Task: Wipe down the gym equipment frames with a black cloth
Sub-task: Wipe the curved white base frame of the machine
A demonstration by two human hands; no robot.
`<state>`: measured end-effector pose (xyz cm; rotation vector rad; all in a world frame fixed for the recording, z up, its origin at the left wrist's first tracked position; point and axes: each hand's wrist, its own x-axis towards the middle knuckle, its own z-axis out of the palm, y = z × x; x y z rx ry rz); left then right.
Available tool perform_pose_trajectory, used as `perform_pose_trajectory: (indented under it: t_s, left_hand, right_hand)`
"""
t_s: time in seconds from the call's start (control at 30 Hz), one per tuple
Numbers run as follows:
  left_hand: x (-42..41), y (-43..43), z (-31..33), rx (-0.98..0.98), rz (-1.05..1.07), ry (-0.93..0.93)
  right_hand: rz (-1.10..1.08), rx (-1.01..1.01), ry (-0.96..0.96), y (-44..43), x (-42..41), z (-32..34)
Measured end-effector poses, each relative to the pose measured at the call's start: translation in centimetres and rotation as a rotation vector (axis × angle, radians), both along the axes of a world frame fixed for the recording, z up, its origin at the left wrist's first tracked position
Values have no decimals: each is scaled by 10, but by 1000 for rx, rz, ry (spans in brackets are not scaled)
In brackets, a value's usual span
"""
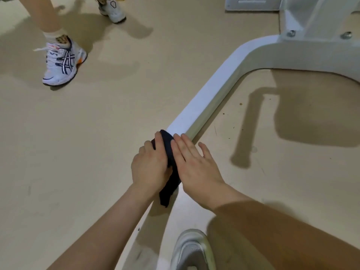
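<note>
Both hands, left (151, 164) and right (194, 162), press the black cloth (171, 172) around the white frame (204, 102); next, I'd guess, slide it toward the bend.

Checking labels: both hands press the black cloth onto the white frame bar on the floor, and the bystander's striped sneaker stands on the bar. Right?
Not quite. The striped sneaker stands on the floor, well apart from the white frame bar, per the head view. The rest holds: left hand and right hand press the black cloth onto the bar.

left hand (151, 166): fingers curled, gripping | right hand (196, 164): flat, fingers extended
</note>
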<state>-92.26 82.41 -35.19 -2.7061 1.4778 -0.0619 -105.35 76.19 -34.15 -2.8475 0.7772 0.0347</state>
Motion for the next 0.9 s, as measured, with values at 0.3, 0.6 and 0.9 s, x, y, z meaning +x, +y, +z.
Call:
perform_pose_trajectory:
  t_s: [0.3, 0.6, 0.9]
  left_hand:
    - [-1, -118, 14, -56, -172, 333]
    - [19, -4, 16, -45, -130, 381]
    - [32, -106, 46, 328, -524, 378]
  right_hand:
    - [-149, 178, -166, -68, 2, 43]
    - [516, -22, 160, -92, 38, 31]
    - [476, -358, 308, -154, 2, 82]
